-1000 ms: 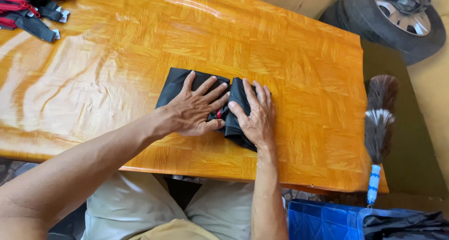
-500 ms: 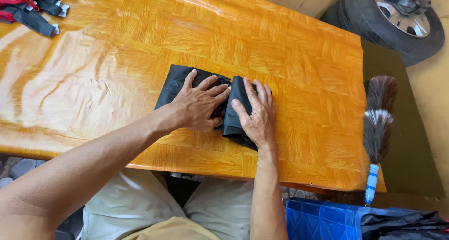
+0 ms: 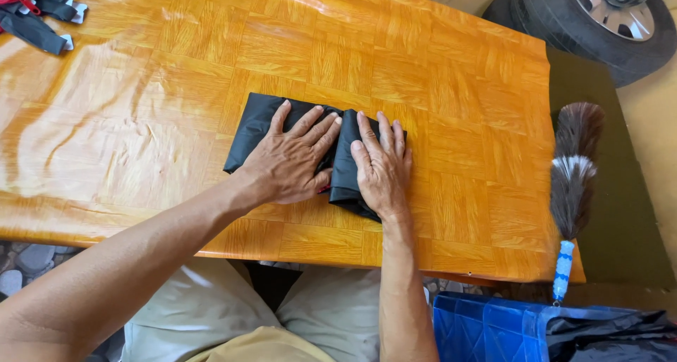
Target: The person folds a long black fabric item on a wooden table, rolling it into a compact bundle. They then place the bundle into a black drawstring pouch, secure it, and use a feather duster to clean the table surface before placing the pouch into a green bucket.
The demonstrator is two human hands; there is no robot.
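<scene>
1 head-worn view — looking steeply down, close over the table (image 3: pixel 458 164) edge and lap.

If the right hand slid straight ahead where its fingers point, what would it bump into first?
Probably nothing: past the black cloth under the right hand, only bare table shows up to its far edge.
</scene>
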